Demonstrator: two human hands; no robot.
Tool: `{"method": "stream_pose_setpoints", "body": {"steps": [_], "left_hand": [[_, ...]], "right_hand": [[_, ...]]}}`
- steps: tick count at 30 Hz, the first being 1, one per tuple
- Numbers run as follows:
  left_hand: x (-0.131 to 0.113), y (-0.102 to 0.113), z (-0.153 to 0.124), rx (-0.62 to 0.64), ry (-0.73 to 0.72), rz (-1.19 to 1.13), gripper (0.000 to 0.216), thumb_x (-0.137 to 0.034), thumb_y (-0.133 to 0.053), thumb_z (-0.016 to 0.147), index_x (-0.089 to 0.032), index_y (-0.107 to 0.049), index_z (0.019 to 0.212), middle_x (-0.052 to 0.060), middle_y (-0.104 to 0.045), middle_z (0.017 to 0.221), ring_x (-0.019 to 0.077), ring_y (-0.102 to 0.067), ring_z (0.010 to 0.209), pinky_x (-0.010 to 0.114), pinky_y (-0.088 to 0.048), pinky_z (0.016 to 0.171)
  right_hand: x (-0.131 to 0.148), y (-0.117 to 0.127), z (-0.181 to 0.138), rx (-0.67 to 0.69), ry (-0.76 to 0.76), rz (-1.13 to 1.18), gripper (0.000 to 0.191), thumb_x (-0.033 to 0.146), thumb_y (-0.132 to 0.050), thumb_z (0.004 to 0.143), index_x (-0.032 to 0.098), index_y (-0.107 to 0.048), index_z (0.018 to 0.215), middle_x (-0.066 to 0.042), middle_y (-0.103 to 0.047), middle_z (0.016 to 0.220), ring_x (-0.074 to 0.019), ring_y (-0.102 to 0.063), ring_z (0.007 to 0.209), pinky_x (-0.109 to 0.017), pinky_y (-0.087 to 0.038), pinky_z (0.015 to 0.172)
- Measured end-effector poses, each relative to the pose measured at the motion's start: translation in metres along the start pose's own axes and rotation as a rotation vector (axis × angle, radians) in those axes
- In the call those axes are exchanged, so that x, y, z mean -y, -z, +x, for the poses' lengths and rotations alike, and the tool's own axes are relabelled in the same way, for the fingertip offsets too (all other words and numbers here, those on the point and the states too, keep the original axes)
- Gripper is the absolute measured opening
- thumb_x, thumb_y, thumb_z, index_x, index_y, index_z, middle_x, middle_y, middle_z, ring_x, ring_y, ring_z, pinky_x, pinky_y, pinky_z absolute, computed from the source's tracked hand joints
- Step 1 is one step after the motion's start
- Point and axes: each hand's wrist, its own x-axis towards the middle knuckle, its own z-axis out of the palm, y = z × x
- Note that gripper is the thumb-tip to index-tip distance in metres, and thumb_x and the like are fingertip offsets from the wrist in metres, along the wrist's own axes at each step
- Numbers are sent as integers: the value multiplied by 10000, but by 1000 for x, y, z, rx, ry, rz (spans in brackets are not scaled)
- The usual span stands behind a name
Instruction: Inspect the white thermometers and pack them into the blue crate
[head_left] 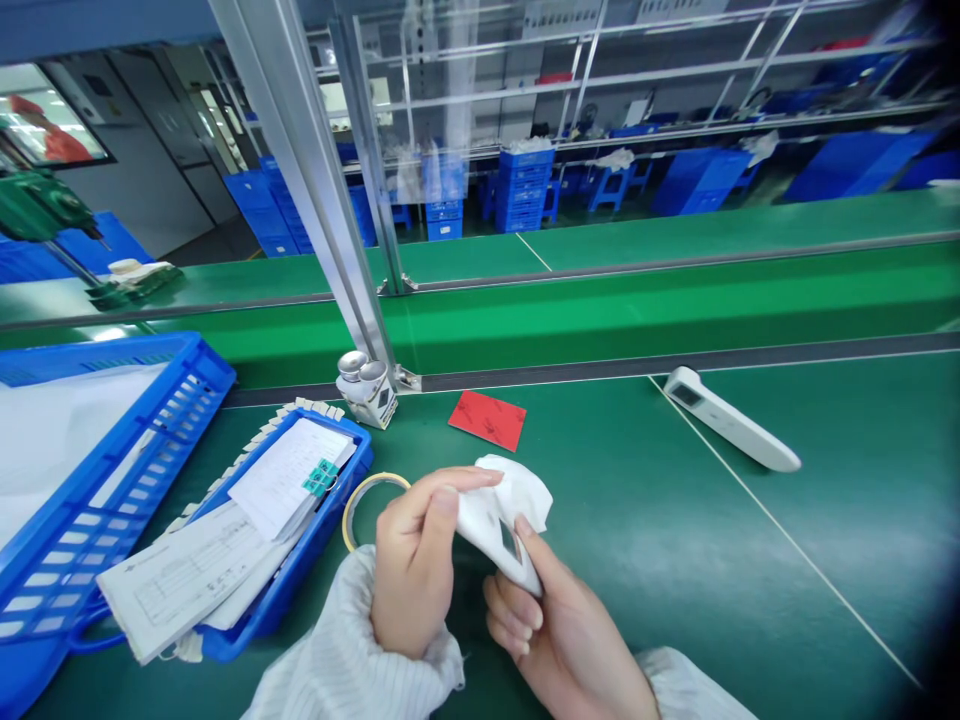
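Observation:
My left hand (420, 555) pinches a white cloth (510, 500) against a white handheld device (510, 560), which has a small dark screen. My right hand (547, 640) grips the lower end of that device, and the cloth covers its upper part. An identical-looking white device (731, 418) lies on the green mat to the right, out of reach of my fingers. Just beyond my left hand is a thin roll of clear tape (367, 510) with a yellowish core, lying flat on the mat.
A blue tray (337, 480) holds papers and a green clip. A blue slotted basket (180, 400) stands at the left. A red card (487, 420) and a small white fixture with metal caps (366, 388) lie ahead. A metal upright (330, 200) rises behind; blue crates stand beyond.

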Motion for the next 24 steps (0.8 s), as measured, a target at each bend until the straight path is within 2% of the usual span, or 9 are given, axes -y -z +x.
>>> {"method": "stream_pose_setpoints", "body": {"steps": [3, 5, 9, 13, 15, 18, 20, 22, 24], "left_hand": [[4, 0, -1, 14, 152, -87, 443, -419, -319, 1007, -215, -708, 1069, 37, -739, 1033, 195, -654, 1019, 315, -476, 926], [6, 0, -3, 65, 202, -147, 495, -477, -289, 1000, -205, -652, 1195, 60, -715, 1116, 225, -631, 1082, 363, -457, 974], [8, -3, -6, 148, 220, -105, 532, -506, -269, 995, -197, -555, 1320, 83, -640, 1270, 242, -547, 1220, 391, -393, 1062], [13, -5, -6, 180, 193, -54, 536, -505, -313, 987, -160, -522, 1340, 113, -603, 1313, 248, -524, 1247, 394, -381, 1080], [18, -6, -5, 192, 187, -17, 516, -496, -360, 979, -163, -516, 1341, 117, -602, 1310, 249, -539, 1228, 392, -403, 1056], [25, -7, -4, 182, 195, 66, 489, -486, -432, 959, -196, -506, 1345, 103, -626, 1273, 240, -562, 1193, 384, -424, 1021], [28, -8, -2, 152, 176, 97, 492, -498, -450, 947, -208, -501, 1341, 98, -645, 1237, 236, -578, 1165, 384, -434, 999], [31, -8, 0, 116, 149, 111, 496, -508, -443, 944, -206, -494, 1334, 98, -656, 1204, 233, -588, 1143, 387, -439, 984], [33, -8, 1, 81, 137, 119, 503, -511, -436, 944, -193, -486, 1331, 105, -663, 1180, 231, -595, 1129, 389, -441, 975]], "right_hand": [[3, 2, -1, 18, -90, 65, 369, 484, -666, 825, 175, -560, 654, 87, -321, 393, -56, -226, 392, -191, -220, 399], [5, 4, -2, 34, -162, 121, 355, 483, -679, 815, 166, -579, 689, 99, -300, 396, -52, -214, 395, -182, -211, 399], [10, 4, -7, 59, -213, 212, 316, 436, -739, 774, 154, -598, 769, 123, -261, 413, -43, -229, 402, -161, -209, 406], [20, 3, -16, 50, -152, 216, 273, 394, -728, 788, 156, -598, 820, 124, -274, 429, -43, -251, 409, -160, -217, 412], [28, 8, -20, 15, -19, 73, 299, 452, -679, 817, 172, -583, 770, 114, -287, 430, -53, -248, 409, -178, -231, 415], [42, 24, -23, -149, 482, -540, 366, 529, -535, 886, 203, -625, 747, 69, -382, 422, -99, -326, 416, -239, -292, 455], [51, 37, -23, -255, 779, -914, 290, 476, -599, 855, 219, -698, 765, 16, -523, 487, -145, -445, 502, -286, -355, 554], [59, 46, -23, -292, 903, -1062, 147, 379, -705, 779, 241, -752, 764, -27, -641, 624, -184, -517, 637, -318, -374, 687], [62, 50, -21, -294, 953, -1086, 78, 327, -727, 754, 267, -775, 763, -42, -686, 731, -200, -524, 713, -333, -355, 768]]}}
